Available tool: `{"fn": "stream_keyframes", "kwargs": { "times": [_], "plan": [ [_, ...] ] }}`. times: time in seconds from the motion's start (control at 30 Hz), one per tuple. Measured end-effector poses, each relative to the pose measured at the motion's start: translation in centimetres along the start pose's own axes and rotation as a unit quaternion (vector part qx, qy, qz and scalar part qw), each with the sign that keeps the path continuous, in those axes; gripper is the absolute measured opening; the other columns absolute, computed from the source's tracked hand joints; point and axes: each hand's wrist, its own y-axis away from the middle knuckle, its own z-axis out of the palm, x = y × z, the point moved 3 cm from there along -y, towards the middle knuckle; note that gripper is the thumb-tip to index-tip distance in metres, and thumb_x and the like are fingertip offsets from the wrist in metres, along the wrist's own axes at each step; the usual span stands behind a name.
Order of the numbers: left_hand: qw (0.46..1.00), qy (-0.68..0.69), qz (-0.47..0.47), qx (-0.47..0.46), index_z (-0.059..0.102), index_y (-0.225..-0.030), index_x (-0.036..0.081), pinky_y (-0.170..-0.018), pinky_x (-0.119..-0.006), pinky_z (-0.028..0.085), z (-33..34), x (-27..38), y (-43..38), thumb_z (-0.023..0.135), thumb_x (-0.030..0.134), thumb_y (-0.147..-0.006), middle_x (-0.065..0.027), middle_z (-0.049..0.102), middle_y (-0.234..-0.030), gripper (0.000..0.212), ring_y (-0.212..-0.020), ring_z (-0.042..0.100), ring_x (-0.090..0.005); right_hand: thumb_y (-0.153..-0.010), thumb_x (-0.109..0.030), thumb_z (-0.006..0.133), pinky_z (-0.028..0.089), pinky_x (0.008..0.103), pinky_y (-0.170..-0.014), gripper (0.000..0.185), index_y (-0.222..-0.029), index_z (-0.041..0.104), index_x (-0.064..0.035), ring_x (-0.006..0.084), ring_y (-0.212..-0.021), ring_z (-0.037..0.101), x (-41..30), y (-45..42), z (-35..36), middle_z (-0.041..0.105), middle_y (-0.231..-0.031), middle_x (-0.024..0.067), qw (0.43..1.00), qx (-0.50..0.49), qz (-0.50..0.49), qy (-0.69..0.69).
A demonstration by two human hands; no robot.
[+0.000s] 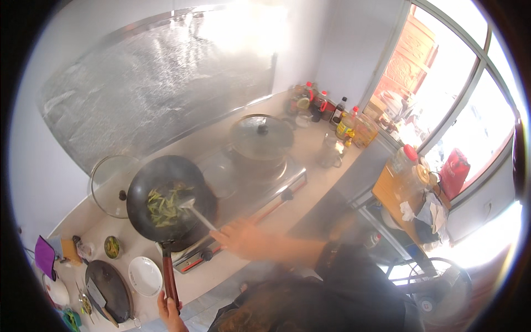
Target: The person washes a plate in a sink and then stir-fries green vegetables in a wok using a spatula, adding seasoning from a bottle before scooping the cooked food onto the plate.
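My left hand [169,313] grips the brown handle of a black wok [141,182], which rests over the near burner of the gas stove [265,195]. In the wok lie green vegetable strips [164,207]. My right hand [232,236] holds a metal spatula [203,218], its blade in the wok beside the vegetables. A large pot with a glass lid [262,141] sits on the other burner, hazy with steam or smoke. Another glass lid [112,186] leans at the wok's far left. A white bowl [145,277] stands left of the wok handle.
At the lower left, a cleaver [97,294] lies on a dark round cutting board [118,286], near a small bowl of vegetables [112,247]. Bottles [319,106] and jars crowd the counter's far corner. A wooden table [388,195] with jars and a fan [439,286] are at the right.
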Motion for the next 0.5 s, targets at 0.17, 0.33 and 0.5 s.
{"fn": "stream_keyframes", "kwargs": {
  "times": [0.17, 0.33, 0.5],
  "plan": [
    [0.995, -0.044, 0.027, 0.089, 0.044, -0.142, 0.0, -0.098, -0.039, 0.045, -0.2, -0.2, 0.1, 0.056, 0.031, -0.1, -0.0192, 0.051, -0.134, 0.054, -0.12, 0.051, -0.0287, -0.079, -0.02, 0.071, 0.046, 0.0372, -0.079, 0.062, -0.133, 0.05, 0.0002, 0.0261, -0.091, 0.061, 1.5, 2.7, -1.4, 0.062, -0.099, 0.0082, 0.989, 0.042, 0.026, -0.14],
    [0.864, -0.229, 0.354, 0.276, 0.052, -0.121, -0.004, -0.091, -0.04, 0.048, 2.2, 6.2, 3.4, 0.061, 0.008, -0.095, -0.0193, 0.056, -0.121, 0.03, -0.103, 0.059, -0.0308, -0.083, -0.015, 0.07, 0.049, 0.041, -0.076, 0.025, -0.103, 0.059, -0.0057, 0.027, -0.087, 0.063, 7.7, 9.2, -3.1, 0.062, -0.092, 0.009, 0.974, 0.146, 0.062, -0.164],
    [0.887, -0.055, 0.369, 0.271, 0.055, -0.098, 0.002, -0.082, -0.035, 0.047, 11.4, 7.5, 6.0, 0.065, 0.005, -0.092, -0.014, 0.06, -0.103, 0.011, -0.09, 0.055, -0.0242, -0.086, -0.01, 0.072, 0.051, 0.0309, -0.062, 0.013, -0.087, 0.06, -0.0031, 0.0177, -0.071, 0.063, 20.9, 20.6, -4.9, 0.062, -0.078, 0.0103, 0.814, 0.204, 0.441, -0.317]
  ]
}}
